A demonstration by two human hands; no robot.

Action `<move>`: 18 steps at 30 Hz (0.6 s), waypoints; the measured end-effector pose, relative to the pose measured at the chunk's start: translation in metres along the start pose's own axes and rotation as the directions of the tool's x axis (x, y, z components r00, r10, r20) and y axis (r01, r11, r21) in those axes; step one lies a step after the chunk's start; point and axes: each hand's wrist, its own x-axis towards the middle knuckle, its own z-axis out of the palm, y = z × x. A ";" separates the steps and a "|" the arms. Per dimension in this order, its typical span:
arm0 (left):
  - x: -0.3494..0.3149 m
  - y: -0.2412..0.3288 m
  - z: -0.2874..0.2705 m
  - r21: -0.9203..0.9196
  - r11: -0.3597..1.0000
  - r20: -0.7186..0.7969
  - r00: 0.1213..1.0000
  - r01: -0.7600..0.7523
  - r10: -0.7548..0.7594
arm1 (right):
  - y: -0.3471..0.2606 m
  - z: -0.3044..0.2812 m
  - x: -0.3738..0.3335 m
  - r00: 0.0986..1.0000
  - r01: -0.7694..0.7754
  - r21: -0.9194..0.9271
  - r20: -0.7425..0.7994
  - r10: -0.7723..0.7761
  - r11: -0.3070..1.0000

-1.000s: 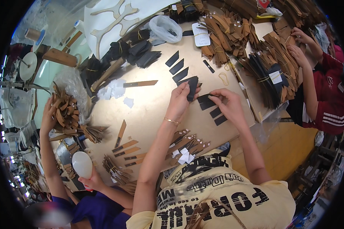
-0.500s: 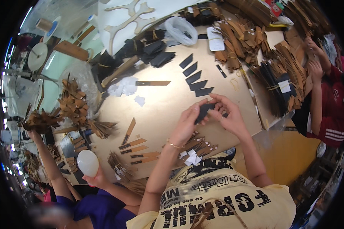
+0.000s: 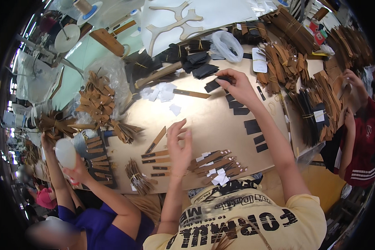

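Note:
My right hand (image 3: 237, 85) reaches toward the far side of the table, its fingers closed on a black leather-like piece (image 3: 211, 86). Whether it grips more than one piece is hidden by the fingers. Other black pieces lie in a slanting row under and beside my right forearm, among them a wider one (image 3: 251, 127). My left hand (image 3: 179, 143) hovers over the middle of the table, its fingers apart and loosely curved, holding nothing. Left of it, brown strips with dark ends (image 3: 156, 160) are spread out. Brown strips with white tags (image 3: 214, 163) lie to its right.
Beyond my right hand are stacked black pieces (image 3: 198, 62) and a clear plastic bag (image 3: 227, 46). White paper slips (image 3: 160, 91) lie near a single brown strip (image 3: 191, 93). At left, a person in purple holds a white bottle (image 3: 66, 152); another in red works at right.
My hands have parted: the right moved far forward with a black piece, the left drew back and opened. More black pieces show on the table near where both hands were. The view shifted.

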 end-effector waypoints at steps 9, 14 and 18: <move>-0.040 -0.028 -0.050 0.051 0.988 -0.199 0.971 0.144 -0.131 | 0.010 0.056 0.020 0.916 0.186 -0.648 -0.157 -0.369 0.738; -0.034 -0.019 -0.038 0.102 0.991 -0.186 0.980 0.083 -0.063 | 0.010 0.056 0.001 0.803 0.506 -0.723 0.195 -0.564 0.470; -0.025 -0.003 -0.025 0.164 0.987 -0.110 0.994 0.000 0.018 | 0.025 0.070 -0.004 0.691 0.639 -0.707 0.353 -0.631 0.304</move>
